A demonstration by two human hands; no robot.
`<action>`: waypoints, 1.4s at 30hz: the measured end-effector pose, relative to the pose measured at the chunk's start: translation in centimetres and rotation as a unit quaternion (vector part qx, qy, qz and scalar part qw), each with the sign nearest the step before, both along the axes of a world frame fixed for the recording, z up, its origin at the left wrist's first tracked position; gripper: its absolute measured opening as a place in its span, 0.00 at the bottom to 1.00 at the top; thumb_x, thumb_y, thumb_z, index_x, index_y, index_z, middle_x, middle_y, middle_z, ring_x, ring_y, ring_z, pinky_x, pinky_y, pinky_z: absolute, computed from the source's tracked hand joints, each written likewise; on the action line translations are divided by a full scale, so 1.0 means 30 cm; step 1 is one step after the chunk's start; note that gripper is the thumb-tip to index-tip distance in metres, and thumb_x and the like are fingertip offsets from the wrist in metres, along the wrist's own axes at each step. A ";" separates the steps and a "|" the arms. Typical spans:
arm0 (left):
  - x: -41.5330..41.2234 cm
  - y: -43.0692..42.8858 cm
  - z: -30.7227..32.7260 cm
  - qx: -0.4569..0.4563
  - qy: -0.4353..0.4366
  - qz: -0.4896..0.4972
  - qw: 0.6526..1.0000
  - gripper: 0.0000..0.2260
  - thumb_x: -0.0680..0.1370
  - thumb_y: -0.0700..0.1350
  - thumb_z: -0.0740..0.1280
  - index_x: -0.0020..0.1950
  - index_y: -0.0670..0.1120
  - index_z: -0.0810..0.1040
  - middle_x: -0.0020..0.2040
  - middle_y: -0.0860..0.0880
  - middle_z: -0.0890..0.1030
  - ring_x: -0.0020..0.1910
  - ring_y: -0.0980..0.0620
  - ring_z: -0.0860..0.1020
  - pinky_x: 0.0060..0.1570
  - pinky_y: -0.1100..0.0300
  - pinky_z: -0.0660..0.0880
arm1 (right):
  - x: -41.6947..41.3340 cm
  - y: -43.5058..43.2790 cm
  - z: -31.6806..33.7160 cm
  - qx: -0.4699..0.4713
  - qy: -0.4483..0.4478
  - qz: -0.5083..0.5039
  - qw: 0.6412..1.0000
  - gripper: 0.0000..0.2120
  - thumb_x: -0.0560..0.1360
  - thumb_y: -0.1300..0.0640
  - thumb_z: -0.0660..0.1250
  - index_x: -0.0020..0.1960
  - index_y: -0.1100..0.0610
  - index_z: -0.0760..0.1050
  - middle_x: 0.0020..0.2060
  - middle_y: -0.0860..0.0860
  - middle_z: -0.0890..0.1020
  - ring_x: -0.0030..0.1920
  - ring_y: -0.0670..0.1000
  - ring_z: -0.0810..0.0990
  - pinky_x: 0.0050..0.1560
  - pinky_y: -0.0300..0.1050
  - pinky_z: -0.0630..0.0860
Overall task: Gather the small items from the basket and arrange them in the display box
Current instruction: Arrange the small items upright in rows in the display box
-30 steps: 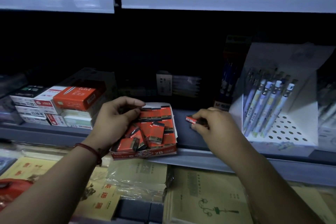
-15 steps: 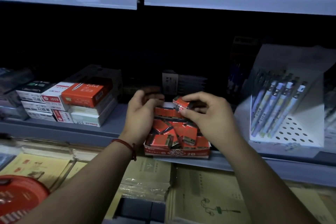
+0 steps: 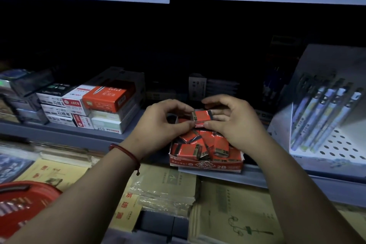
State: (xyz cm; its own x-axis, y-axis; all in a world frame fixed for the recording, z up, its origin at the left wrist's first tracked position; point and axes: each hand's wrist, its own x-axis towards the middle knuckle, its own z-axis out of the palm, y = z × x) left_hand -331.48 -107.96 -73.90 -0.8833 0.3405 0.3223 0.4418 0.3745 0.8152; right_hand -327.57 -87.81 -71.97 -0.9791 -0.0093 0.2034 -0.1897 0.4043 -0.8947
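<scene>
– Scanning from the left: red basket (image 3: 25, 204) sits at the lower edge, cut off. Its contents are blurred, so I can't tell what remains to gather. Your read?
– Left hand (image 3: 158, 125) and right hand (image 3: 233, 127) each have a pinching grip on one red 2B pack (image 3: 202, 115), just above the display box (image 3: 206, 165) on the shelf (image 3: 59, 134). Box looks well filled, but the packs lie jumbled, so arranging seems unfinished.
– Hidden?
– Box's rear half is behind the hands, and the shelf back is too dark. Pen stand (image 3: 336, 140) at right is blurred.
</scene>
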 end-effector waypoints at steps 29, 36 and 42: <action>-0.060 -0.043 -0.001 -0.158 0.106 -0.025 0.981 0.17 0.75 0.51 0.75 0.63 0.52 0.84 0.61 0.54 0.80 0.62 0.58 0.77 0.64 0.59 0.74 | -0.033 -0.008 0.052 0.232 -0.034 -0.047 0.971 0.15 0.65 0.47 0.82 0.45 0.52 0.82 0.39 0.47 0.83 0.40 0.45 0.82 0.39 0.39 0.79; -0.054 -0.042 -0.008 -0.136 0.122 0.019 0.983 0.13 0.71 0.52 0.78 0.53 0.49 0.86 0.56 0.54 0.80 0.56 0.59 0.79 0.59 0.59 0.78 | -0.067 0.001 0.025 0.218 -0.040 -0.043 0.974 0.08 0.71 0.55 0.77 0.49 0.50 0.83 0.44 0.44 0.82 0.40 0.40 0.79 0.34 0.30 0.70; -0.037 -0.028 0.000 -0.140 0.121 0.024 0.982 0.16 0.68 0.59 0.74 0.49 0.50 0.86 0.54 0.55 0.80 0.55 0.58 0.79 0.57 0.54 0.79 | -0.066 -0.008 0.023 0.194 -0.037 -0.050 0.979 0.19 0.65 0.45 0.81 0.51 0.51 0.83 0.42 0.43 0.81 0.40 0.40 0.78 0.36 0.34 0.70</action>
